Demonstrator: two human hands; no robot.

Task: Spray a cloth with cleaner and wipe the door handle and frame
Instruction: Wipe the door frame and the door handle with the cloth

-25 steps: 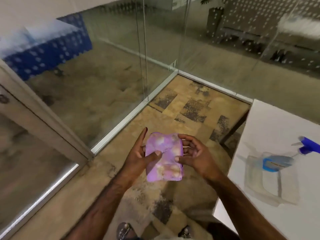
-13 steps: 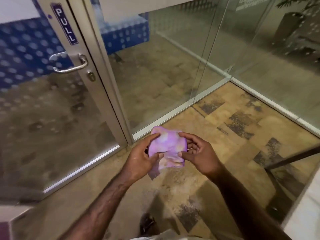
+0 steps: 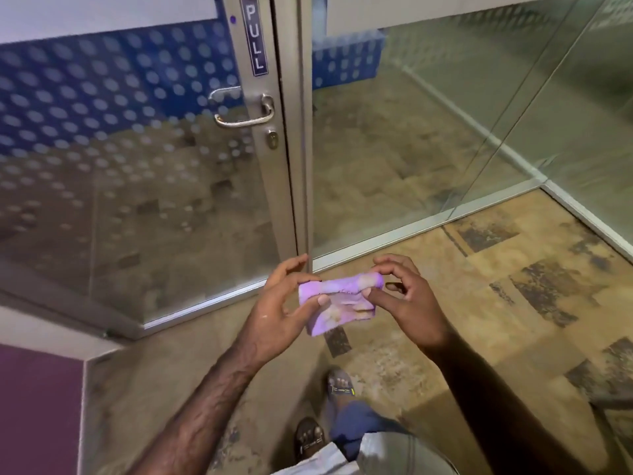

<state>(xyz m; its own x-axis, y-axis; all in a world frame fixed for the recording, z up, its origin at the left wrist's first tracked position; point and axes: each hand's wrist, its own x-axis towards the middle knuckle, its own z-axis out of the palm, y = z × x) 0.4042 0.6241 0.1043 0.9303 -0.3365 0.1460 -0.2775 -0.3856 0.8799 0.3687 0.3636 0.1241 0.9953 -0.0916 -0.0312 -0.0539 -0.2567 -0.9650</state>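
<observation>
One glass door [image 3: 137, 186] with a grey metal frame [image 3: 291, 166] fills the view ahead above a mottled tan floor [image 3: 479, 286], and on the frame sit one "PULL" sign [image 3: 254, 36], one silver lever handle [image 3: 245, 111] and one keyhole [image 3: 272, 139] just below it. Two hands work in front of the door's foot, well below the handle — the left hand [image 3: 279, 311] and the right hand [image 3: 402, 296] each pinch one end of a single folded purple cloth [image 3: 337, 305] stretched between them. Two sandalled feet [image 3: 339, 385] show on the floor beneath.
</observation>
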